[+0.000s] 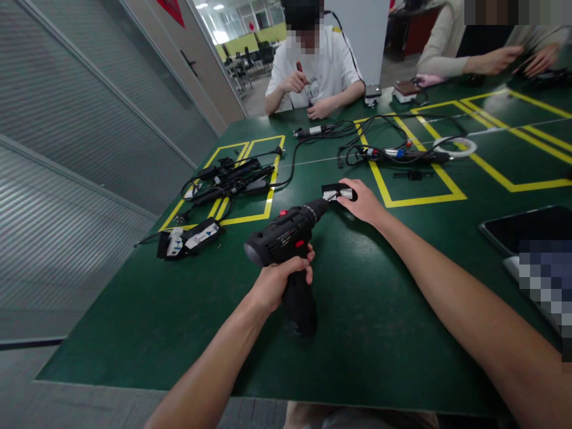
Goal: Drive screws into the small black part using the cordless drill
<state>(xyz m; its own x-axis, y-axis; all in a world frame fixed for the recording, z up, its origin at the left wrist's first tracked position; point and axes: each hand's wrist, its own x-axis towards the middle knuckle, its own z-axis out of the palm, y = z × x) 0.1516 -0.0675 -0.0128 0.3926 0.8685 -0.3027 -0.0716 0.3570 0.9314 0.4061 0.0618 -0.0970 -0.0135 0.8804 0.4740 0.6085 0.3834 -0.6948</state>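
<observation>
My left hand [286, 277] is wrapped round the handle of a black cordless drill [281, 235] with red buttons. The drill points away and to the right, its chuck close to a small black casing with white parts inside [331, 194]. Around the right end of that casing the fingers of my right hand [361, 202] are closed, low over the green table [357, 322]. The bit's tip seems to meet the casing, though contact is hard to make out. Two similar black and white casing pieces [190, 238] lie to the left.
Black cables and parts [232, 179] are piled in a yellow taped box at left. More cabled tools [402, 155] and a white ring [460, 147] lie at right. A dark tray-like object [531, 229] sits near right. Across the table, a person [313, 77] holds a screwdriver; another sits right.
</observation>
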